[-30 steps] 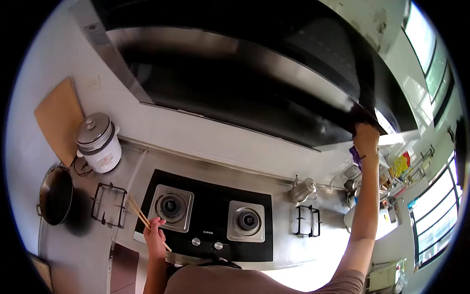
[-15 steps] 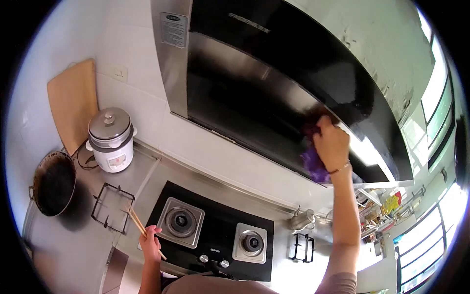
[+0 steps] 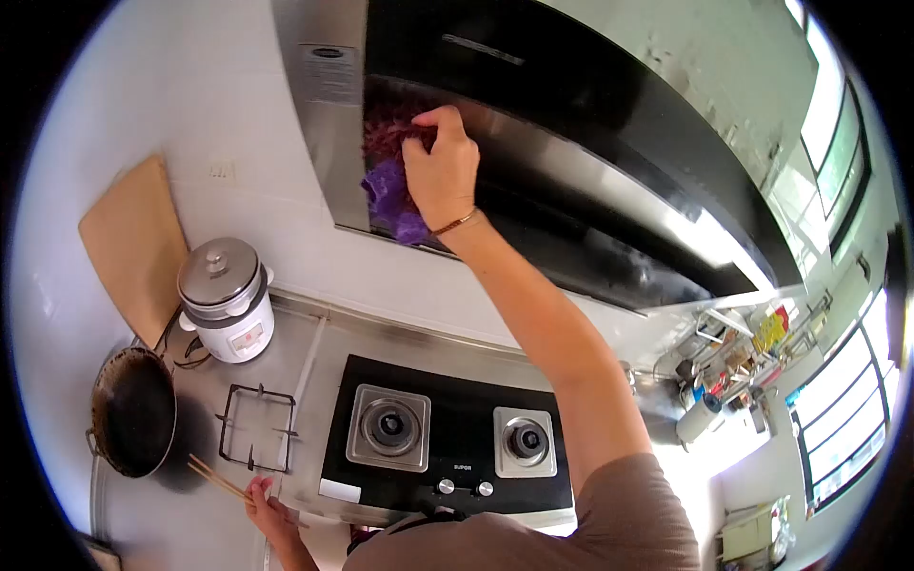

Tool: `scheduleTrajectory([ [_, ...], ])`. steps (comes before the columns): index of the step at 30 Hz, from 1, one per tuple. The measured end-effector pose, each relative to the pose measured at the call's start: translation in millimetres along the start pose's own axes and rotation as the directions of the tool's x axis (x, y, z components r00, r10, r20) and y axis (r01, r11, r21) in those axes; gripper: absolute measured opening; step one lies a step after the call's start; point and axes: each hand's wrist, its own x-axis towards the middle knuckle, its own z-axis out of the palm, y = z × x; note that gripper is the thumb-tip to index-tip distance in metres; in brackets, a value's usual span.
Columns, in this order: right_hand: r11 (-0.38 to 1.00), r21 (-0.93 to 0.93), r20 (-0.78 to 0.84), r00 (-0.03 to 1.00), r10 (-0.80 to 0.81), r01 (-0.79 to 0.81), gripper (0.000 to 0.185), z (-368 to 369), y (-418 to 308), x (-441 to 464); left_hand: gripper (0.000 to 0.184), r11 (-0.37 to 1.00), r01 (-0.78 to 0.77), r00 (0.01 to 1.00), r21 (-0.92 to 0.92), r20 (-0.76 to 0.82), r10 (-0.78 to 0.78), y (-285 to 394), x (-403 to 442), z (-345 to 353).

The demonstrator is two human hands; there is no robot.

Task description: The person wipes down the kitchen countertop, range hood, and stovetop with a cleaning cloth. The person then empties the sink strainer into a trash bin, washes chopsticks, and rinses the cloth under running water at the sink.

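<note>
Right hand (image 3: pixel 447 176) clamped fingers (image 3: pixel 442 118) on purple cloth (image 3: pixel 387 190): seemed soft, light, best held bunched mid-cloth; left hand (image 3: pixel 271 516) gripped chopsticks (image 3: pixel 218 478).

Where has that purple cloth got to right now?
In the head view, the purple cloth is in the person's right hand, at the left end of the black range hood, above and right of the white rice cooker.

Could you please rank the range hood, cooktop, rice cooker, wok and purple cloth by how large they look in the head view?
1. Range hood
2. Cooktop
3. Rice cooker and wok: too alike to rank
4. Purple cloth, judged by its visible part beside the right hand
</note>
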Motion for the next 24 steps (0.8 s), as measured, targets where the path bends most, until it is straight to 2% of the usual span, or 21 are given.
scheduleTrajectory([
  [2,0.93,0.279,-0.098,0.956,0.275,-0.239,0.022,-2.8,7.1,1.6,0.02,0.999,-0.021,1.0,0.034,0.015,0.02,0.1,-1.1,-0.2],
  [3,0.931,0.269,-0.113,0.951,0.286,-0.248,0.022,-7.0,8.1,4.0,0.021,0.999,-0.02,1.0,0.036,0.01,0.02,2.2,-7.1,3.9],
  [5,0.643,0.642,-0.041,0.819,0.573,-0.418,0.025,-23.5,5.7,12.4,0.023,0.998,-0.023,0.999,0.055,0.03,0.022,5.4,-19.0,17.1],
  [6,0.52,0.714,0.034,0.766,0.643,-0.468,0.028,-34.5,10.0,15.4,0.023,0.999,-0.013,0.999,0.051,0.032,0.011,6.1,-26.2,26.8],
  [7,0.528,0.711,0.013,0.759,0.651,-0.466,0.028,-46.2,20.0,15.8,0.024,0.999,0.0,0.999,0.047,0.033,-0.001,5.7,-32.0,33.9],
  [9,0.432,0.769,0.041,0.71,0.703,-0.472,0.029,-69.1,41.1,13.6,0.024,0.999,-0.009,0.997,0.048,0.076,0.005,-3.2,-39.3,43.1],
  [10,0.481,0.742,0.018,0.731,0.682,-0.467,0.03,-86.7,53.7,12.2,0.024,0.999,-0.014,0.995,0.031,0.097,0.011,-9.8,-43.3,47.2],
  [11,0.444,0.767,0.029,0.717,0.697,-0.463,0.027,-107.2,66.5,7.3,0.024,0.999,-0.014,0.994,0.037,0.105,0.01,-15.6,-47.9,49.7],
  [13,0.486,0.747,0.021,0.747,0.665,-0.454,0.025,-154.4,88.8,-0.3,0.024,0.999,-0.024,0.989,0.032,0.148,0.019,-27.7,-57.0,51.3],
  [15,0.484,0.725,0.001,0.704,0.71,-0.49,0.023,-208.8,101.7,-7.8,0.024,0.998,-0.031,0.985,0.046,0.168,0.023,-43.6,-62.1,47.8],
  [17,0.529,0.705,-0.062,0.701,0.71,-0.473,0.021,-258.1,147.9,-18.2,0.023,0.998,-0.037,0.984,0.056,0.178,0.027,-52.5,-75.2,48.9],
  [19,0.646,0.647,-0.104,0.793,0.601,-0.405,0.019,-316.0,183.7,-29.6,0.023,0.996,-0.007,0.983,0.094,0.182,-0.01,-55.8,-90.0,51.7],
  [21,0.607,0.609,-0.33,0.533,0.779,-0.511,0.017,-365.5,168.0,-30.0,0.023,0.995,-0.019,0.982,0.102,0.191,-0.001,-61.4,-101.5,57.0],
  [23,0.702,0.661,-0.49,0.555,0.672,-0.266,0.014,-405.9,193.3,-40.0,0.024,0.994,-0.026,0.981,0.102,0.192,0.006,-66.4,-110.4,61.4],
  [24,0.757,0.615,-0.609,0.478,0.633,-0.219,0.013,-421.0,202.1,-40.1,0.024,0.993,-0.024,0.978,0.114,0.208,0.0,-68.7,-112.6,64.2],
])
